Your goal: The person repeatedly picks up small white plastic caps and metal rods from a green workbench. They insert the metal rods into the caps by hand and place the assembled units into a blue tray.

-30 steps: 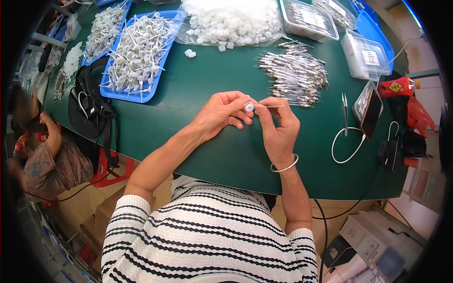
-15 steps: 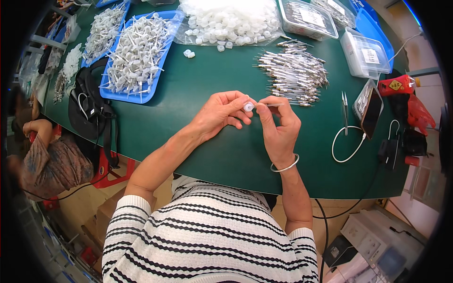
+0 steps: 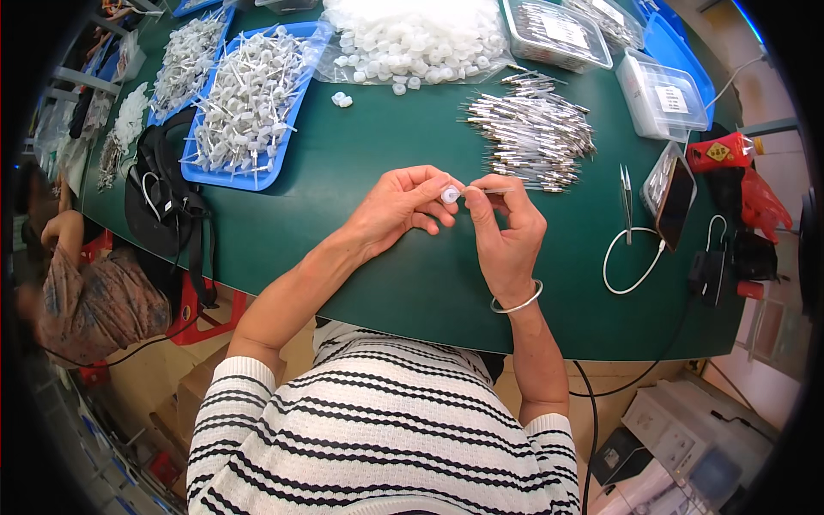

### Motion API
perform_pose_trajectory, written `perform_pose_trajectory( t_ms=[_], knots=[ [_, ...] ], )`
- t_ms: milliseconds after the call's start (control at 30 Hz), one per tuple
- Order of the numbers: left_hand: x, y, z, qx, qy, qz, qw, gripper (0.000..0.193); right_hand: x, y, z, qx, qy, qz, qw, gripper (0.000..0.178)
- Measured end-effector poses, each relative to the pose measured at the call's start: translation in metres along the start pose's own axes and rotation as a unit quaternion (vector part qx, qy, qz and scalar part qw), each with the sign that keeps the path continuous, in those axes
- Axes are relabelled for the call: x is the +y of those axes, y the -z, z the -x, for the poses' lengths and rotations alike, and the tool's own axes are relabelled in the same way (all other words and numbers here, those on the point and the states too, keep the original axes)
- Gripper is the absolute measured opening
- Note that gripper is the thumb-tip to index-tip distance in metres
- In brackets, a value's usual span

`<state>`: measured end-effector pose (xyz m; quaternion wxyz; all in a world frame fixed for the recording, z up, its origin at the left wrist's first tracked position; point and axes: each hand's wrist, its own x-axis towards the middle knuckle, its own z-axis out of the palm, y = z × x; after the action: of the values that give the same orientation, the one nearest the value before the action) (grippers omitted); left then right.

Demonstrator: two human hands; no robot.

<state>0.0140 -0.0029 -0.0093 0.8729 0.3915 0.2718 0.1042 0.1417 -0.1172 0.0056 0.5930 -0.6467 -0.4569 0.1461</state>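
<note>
Between the thumb and fingers of my left hand (image 3: 403,206) is a small white translucent plastic cap (image 3: 450,195). Pinched in my right hand (image 3: 508,225) is a thin metal pin (image 3: 496,190), its near end pointing left at the cap. The two hands almost meet over the green table; whether the pin's tip sits inside the cap is too small to tell. A heap of similar metal pins (image 3: 532,133) lies just beyond my right hand. Farther off, a large pile of white caps (image 3: 412,43) rests on a plastic bag. A few loose caps (image 3: 342,99) lie nearer.
A blue tray (image 3: 190,154) at left holds assembled pin-and-cap pieces. Tweezers (image 3: 626,202), a white cable (image 3: 608,266) and a phone (image 3: 678,206) lie at right. Clear plastic boxes (image 3: 661,103) stand at the far right. A black bag (image 3: 154,184) and a seated person (image 3: 103,287) are at left.
Both hands hold almost the same pose, cap and pin still end to end. The whole view has shifted very slightly.
</note>
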Motion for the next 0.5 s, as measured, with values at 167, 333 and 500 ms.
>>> perform_pose_trajectory(
  t_ms=[167, 333, 500],
  knots=[
    [-0.0018, 0.0016, -0.0009, -0.001, 0.000, 0.001, 1.000, 0.024, -0.0021, -0.0003, -0.0002, 0.000, -0.004, -0.004, 1.000, 0.011],
    [-0.0010, 0.0011, -0.0005, -0.003, -0.001, -0.002, 1.000, 0.024, -0.0018, 0.0001, 0.0001, -0.001, 0.000, 0.003, 1.000, 0.010],
    [-0.0009, 0.0014, -0.0002, -0.006, -0.005, -0.004, 1.000, 0.023, -0.0036, -0.0007, -0.0002, 0.002, 0.005, 0.007, 1.000, 0.009]
  ],
)
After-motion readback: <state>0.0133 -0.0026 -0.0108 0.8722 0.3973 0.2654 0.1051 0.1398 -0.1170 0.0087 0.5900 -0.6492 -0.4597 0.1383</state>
